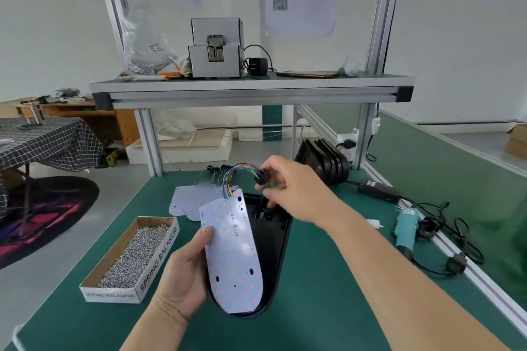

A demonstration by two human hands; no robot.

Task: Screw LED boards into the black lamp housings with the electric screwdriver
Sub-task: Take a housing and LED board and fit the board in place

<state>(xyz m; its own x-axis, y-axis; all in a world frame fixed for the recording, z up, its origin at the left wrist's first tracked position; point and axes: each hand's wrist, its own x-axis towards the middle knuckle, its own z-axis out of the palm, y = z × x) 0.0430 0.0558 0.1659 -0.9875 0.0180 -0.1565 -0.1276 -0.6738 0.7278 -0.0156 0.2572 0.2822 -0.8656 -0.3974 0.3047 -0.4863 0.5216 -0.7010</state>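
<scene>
Currently: 1 LED board [231, 251], tilted over 1 black housing [275, 239] at bench [328, 288] centre, your left hand [182, 276] gripping its left edge; your right hand [291, 188] pinching the wire connector [261, 177]. Risk: a hard tug could tear the wires [236, 175] off the board.

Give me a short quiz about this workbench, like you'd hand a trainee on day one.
1. True or false: the electric screwdriver lies on the green mat, in neither hand.
2. What does the left hand hold? A a screw; B the white LED board; C a hammer.
3. Fill in: the right hand pinches the black ____ at the end of the coloured wires.
Key: 1 true. 2 B. 3 connector.
</scene>
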